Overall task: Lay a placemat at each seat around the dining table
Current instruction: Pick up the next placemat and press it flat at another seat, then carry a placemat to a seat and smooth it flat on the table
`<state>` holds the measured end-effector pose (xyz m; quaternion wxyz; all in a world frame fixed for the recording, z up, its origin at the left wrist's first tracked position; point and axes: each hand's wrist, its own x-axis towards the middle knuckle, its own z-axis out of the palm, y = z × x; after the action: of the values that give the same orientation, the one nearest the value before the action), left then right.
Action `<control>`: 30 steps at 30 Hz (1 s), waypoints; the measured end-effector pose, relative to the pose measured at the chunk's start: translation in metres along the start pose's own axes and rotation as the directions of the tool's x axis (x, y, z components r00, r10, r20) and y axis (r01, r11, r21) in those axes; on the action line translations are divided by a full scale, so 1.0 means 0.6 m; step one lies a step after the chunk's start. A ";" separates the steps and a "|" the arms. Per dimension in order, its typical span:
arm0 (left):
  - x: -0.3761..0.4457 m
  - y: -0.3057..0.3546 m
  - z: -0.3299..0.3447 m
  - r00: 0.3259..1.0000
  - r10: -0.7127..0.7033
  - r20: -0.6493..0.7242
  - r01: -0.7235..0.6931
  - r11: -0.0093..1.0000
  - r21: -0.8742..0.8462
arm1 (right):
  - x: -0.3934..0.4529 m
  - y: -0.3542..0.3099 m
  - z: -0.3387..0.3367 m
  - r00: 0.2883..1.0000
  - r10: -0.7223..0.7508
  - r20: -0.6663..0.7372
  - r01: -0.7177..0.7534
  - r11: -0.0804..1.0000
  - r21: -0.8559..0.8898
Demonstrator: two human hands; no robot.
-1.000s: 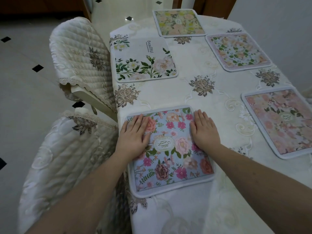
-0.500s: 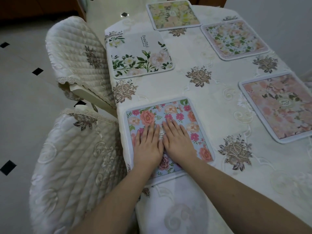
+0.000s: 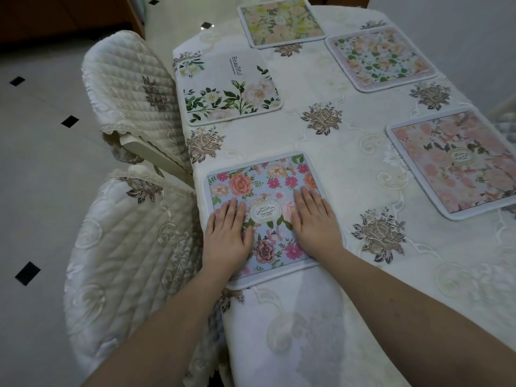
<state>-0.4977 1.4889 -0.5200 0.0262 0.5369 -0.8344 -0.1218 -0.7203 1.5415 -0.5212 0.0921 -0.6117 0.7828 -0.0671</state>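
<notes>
A blue floral placemat (image 3: pixel 259 185) lies flat near the table's left edge, in front of the nearer chair. My left hand (image 3: pixel 227 236) presses flat on its left half, fingers straight. My right hand (image 3: pixel 314 222) lies flat on its right half. Several other placemats lie around the cream tablecloth (image 3: pixel 321 163): a white one with green leaves (image 3: pixel 226 88) at the left, a yellow-pink one (image 3: pixel 280 22) at the far end, a pale floral one (image 3: pixel 379 57) and a pink one (image 3: pixel 458 160) on the right.
Two chairs with quilted cream covers stand along the table's left side, the nearer chair (image 3: pixel 131 247) beside my left arm and the farther chair (image 3: pixel 134 93) beyond it. The pale tiled floor (image 3: pixel 42 135) has small black diamonds.
My hands went from the blue mat's sides to its middle, then slid apart again over the mat. The view has shifted a little.
</notes>
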 end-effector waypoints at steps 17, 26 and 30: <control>-0.140 0.008 -0.042 0.965 0.027 0.260 -0.058 0.992 0.111 | -0.134 0.017 -0.062 0.968 0.019 0.251 -0.022 1.000 0.010; -0.239 0.067 -0.066 0.905 -0.013 0.424 -0.078 0.977 0.196 | -0.225 -0.015 -0.083 0.885 -0.042 0.464 0.060 0.998 -0.026; -0.256 0.074 -0.093 0.869 -0.006 0.495 -0.076 0.986 0.146 | -0.234 -0.019 -0.117 0.866 -0.057 0.498 0.080 0.997 -0.024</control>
<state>-0.4624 1.6353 -0.4422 -0.2289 0.4732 -0.8299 -0.1870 -0.6923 1.6747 -0.4417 0.2742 -0.6377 0.7119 0.1061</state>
